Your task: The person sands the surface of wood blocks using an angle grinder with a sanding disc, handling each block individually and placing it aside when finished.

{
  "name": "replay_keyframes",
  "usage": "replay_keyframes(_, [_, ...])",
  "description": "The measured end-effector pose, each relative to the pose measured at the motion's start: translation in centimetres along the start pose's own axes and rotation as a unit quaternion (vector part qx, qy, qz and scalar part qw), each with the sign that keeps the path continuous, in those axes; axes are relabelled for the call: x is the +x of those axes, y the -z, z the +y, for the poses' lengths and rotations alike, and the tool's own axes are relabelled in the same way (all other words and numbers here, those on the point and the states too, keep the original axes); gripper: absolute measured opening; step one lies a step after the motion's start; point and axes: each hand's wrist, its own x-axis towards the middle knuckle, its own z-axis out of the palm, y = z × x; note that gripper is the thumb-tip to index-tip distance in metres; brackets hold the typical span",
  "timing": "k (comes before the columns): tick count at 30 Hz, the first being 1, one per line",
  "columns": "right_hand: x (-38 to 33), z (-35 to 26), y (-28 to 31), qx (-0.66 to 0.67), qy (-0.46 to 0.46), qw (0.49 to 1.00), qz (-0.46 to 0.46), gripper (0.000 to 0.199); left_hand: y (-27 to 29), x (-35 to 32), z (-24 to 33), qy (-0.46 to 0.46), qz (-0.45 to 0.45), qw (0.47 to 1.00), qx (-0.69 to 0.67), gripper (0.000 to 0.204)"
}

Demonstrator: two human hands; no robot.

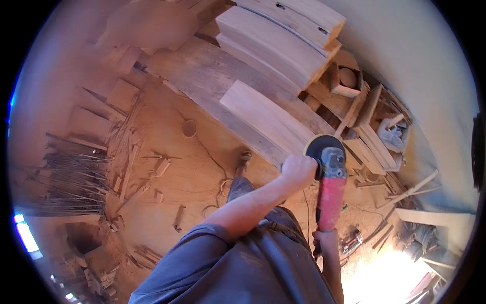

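Observation:
A red and grey angle grinder (331,195) with a round sanding disc (320,143) is held out in front of me. My left hand (299,171) is closed beside its head, apparently round a side handle that the fist hides. Round the rear end of the body, my right hand (325,239) is wrapped. The disc overlaps the near right end of a pale wooden board (263,114); whether it touches the wood I cannot tell. That board lies along a dusty wooden bench (190,73).
Several curved wooden pieces (268,43) are stacked at the bench's far side. To the right stand wooden boxes (372,129), one with a clear plastic bag (392,136). Cords and offcuts litter the sawdust-covered floor (167,190). Thin rods (76,177) lie piled at far left.

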Motion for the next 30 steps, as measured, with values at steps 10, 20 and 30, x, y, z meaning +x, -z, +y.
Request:
replay_keyframes(10, [2.7, -5.9, -7.4, -0.018, 0.056, 0.997, -0.046, 0.014, 7.7, 1.1, -9.5, 0.106, -0.065, 0.992, -0.022, 0.015])
replay_keyframes(20, [4.0, -21.0, -19.5, -0.125, 0.106, 0.981, -0.104, 0.016, 16.3, 1.4, -24.8, 0.212, -0.028, 0.977, 0.026, 0.013])
replay_keyframes(30, [2.8, -17.8, -19.7, -0.202, 0.089, 0.972, -0.074, 0.028, 15.0, 1.3, -25.1, 0.133, -0.04, 0.99, -0.039, 0.017])
